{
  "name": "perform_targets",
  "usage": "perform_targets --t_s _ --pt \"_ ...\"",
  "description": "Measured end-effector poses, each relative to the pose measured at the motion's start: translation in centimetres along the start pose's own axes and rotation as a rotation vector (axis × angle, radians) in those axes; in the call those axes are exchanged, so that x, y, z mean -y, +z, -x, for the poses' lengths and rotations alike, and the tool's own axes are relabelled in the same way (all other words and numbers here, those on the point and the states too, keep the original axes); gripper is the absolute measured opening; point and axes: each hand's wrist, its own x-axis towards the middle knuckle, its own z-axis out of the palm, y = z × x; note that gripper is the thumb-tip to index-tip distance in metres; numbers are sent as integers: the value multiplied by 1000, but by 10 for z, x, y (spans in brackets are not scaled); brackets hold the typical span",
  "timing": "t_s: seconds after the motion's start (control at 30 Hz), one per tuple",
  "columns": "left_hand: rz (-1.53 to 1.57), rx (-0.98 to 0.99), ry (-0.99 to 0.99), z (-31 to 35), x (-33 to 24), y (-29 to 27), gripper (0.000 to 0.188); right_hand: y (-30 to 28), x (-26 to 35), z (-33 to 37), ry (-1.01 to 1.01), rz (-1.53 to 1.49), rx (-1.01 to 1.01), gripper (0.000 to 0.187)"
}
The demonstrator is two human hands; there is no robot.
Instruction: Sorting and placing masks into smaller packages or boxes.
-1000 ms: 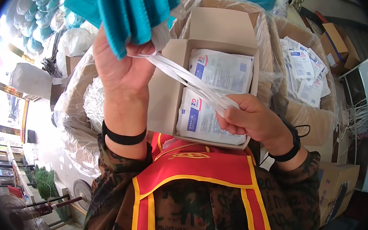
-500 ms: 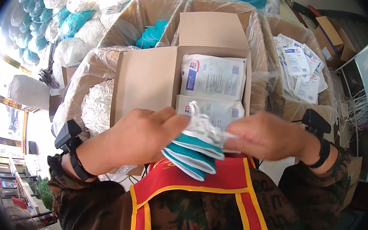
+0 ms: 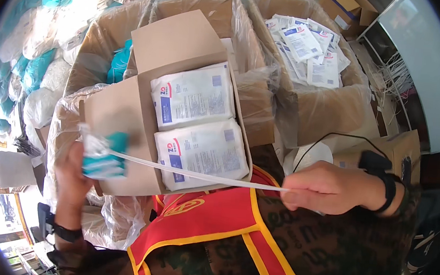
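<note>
Teal-and-white mask stack (image 3: pixel 105 159), folded: hanging at near left, in front of the left flap of an open brown carton (image 3: pixel 173 40). The left hand (image 3: pixel 73 168) is gripping the stack at its left side; motion is blurring the fingers, so their exact placing is not readable. The right hand (image 3: pixel 318 188) is pinching a strand of white elastic straps (image 3: pixel 200 176) between thumb and curled fingers, at near right, well apart from the left. The straps are running nearly straight from stack to right hand, passing in front of the near packet; contact with it cannot be told.

Two white printed packets are lying flat inside the carton: a far packet (image 3: pixel 192 95) and a near packet (image 3: pixel 202 154), side against side. Behind, at far right, a plastic-lined box (image 3: pixel 307 111) is holding a heap of smaller loose sachets (image 3: pixel 313 53). At far left, a teal bundle (image 3: pixel 119 64) is resting in another lined box (image 3: pixel 99 38). The person is wearing a red apron (image 3: pixel 212 213) with yellow edging, and black wristbands (image 3: pixel 389 188).
</note>
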Motion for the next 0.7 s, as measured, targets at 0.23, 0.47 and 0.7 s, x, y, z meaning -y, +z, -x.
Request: perform_targets --t_s 0.23,0.47,0.7 --pt "4 -287 -248 20 33 -2 41 -18 -89 54 218 -765 -739 23" --pt "462 -308 -320 4 -10 24 47 -3 -261 136 156 -1055 -1356 19" --pt "471 -132 -162 -34 -77 40 70 -3 -361 174 492 -552 -1660 31"
